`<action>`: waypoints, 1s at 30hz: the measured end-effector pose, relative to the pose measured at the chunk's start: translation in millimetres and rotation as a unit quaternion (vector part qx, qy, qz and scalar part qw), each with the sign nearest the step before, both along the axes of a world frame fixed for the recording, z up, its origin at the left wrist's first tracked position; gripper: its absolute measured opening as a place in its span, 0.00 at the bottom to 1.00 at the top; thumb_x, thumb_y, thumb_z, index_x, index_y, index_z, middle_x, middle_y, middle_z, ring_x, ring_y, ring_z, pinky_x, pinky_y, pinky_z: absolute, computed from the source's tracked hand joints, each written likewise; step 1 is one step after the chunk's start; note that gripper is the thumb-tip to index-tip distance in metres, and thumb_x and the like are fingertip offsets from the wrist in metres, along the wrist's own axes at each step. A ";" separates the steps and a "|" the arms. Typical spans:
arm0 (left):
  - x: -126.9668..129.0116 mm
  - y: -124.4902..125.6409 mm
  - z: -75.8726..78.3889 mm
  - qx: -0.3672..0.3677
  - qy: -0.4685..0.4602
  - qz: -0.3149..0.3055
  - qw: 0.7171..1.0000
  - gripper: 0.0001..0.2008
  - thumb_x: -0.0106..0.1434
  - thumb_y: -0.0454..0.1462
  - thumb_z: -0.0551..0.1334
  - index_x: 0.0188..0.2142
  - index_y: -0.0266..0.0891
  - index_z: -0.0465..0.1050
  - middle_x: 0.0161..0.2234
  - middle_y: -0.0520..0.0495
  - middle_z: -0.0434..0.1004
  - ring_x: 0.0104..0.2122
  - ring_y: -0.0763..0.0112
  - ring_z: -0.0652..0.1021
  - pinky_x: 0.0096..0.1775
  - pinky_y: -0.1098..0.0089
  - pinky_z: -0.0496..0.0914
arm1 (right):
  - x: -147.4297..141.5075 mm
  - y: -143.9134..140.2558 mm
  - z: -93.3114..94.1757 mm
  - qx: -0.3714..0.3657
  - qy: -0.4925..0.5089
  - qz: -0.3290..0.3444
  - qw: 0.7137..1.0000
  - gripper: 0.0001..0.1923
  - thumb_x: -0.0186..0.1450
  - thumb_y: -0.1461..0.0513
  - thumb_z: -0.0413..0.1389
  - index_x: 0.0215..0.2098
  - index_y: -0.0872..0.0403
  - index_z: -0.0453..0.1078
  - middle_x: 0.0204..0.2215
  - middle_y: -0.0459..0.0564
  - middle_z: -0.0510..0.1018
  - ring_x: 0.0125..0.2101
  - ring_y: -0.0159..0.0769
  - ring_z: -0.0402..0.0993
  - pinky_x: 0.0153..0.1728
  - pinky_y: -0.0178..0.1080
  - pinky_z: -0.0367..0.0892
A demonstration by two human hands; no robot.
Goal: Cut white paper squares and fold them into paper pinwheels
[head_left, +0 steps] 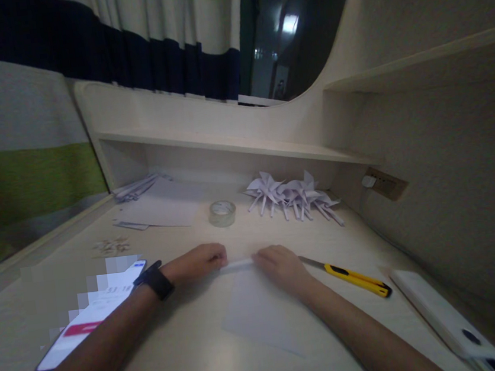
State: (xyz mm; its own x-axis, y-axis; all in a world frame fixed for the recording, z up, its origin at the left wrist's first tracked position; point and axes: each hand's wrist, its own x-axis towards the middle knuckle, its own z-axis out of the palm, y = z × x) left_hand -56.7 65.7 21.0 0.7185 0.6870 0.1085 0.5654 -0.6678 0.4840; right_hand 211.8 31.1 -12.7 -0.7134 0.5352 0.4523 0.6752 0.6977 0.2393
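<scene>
My fingers on both sides pinch the far edge of the paper sheet lying on the desk, left hand and right hand closed on it. I judge the fold mid-way; pressing the crease flat comes next.

**Paper, plastic and pale laminate**

From my remote seat, the sheet under both hands looks like thin matt white paper, smooth, its far edge rolled into a soft ridge. My left hand and right hand press that ridge. The desk reads as pale wood-look laminate with a faint sheen. The tape roll is clear glossy plastic. The folded pinwheels are crisp matt paper. The knife has a yellow and black plastic body and a dull metal blade. The phone shows glossy glass. The wristband looks like matt black rubber. The curtain is cloth.
</scene>
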 end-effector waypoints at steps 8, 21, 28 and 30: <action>33.6 -25.3 -1.1 0.258 0.025 0.008 0.966 0.07 0.64 0.38 0.59 0.40 0.40 0.72 0.38 0.45 0.73 0.39 0.62 0.70 0.40 0.64 0.62 | -1.5 1.9 -7.6 -0.058 0.043 -0.037 0.997 0.14 0.65 0.66 0.52 0.48 0.53 0.70 0.38 0.53 0.77 0.39 0.37 0.71 0.41 0.37 0.65; 53.1 -35.0 -12.0 0.273 0.082 0.048 0.957 0.07 0.66 0.35 0.56 0.35 0.37 0.73 0.34 0.45 0.72 0.37 0.63 0.70 0.38 0.65 0.63 | -6.9 -4.1 -1.6 -0.075 0.082 -0.052 0.992 0.07 0.61 0.66 0.57 0.36 0.52 0.75 0.34 0.52 0.74 0.38 0.39 0.66 0.38 0.39 0.62; 51.0 -36.2 -12.5 0.251 0.097 0.036 0.962 0.06 0.64 0.35 0.59 0.37 0.39 0.75 0.34 0.45 0.73 0.37 0.63 0.70 0.37 0.65 0.62 | -8.0 -11.7 6.1 -0.141 0.070 -0.083 0.984 0.08 0.62 0.65 0.55 0.37 0.52 0.75 0.31 0.50 0.74 0.34 0.36 0.68 0.35 0.36 0.61; 50.2 -36.2 -12.1 0.239 0.090 0.036 0.966 0.07 0.64 0.34 0.57 0.36 0.40 0.75 0.34 0.45 0.73 0.36 0.63 0.71 0.36 0.66 0.62 | -6.7 -13.1 10.6 -0.170 0.083 -0.088 0.978 0.09 0.62 0.66 0.54 0.36 0.52 0.76 0.31 0.49 0.75 0.33 0.34 0.69 0.35 0.35 0.61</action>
State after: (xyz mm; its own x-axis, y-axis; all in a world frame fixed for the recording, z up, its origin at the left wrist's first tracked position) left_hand -6.5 29.5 8.9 0.7076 0.6379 0.3039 0.6647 -0.7468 0.0200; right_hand 205.1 18.0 -2.1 -0.5288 0.7827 0.3283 0.8018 0.5875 -0.1092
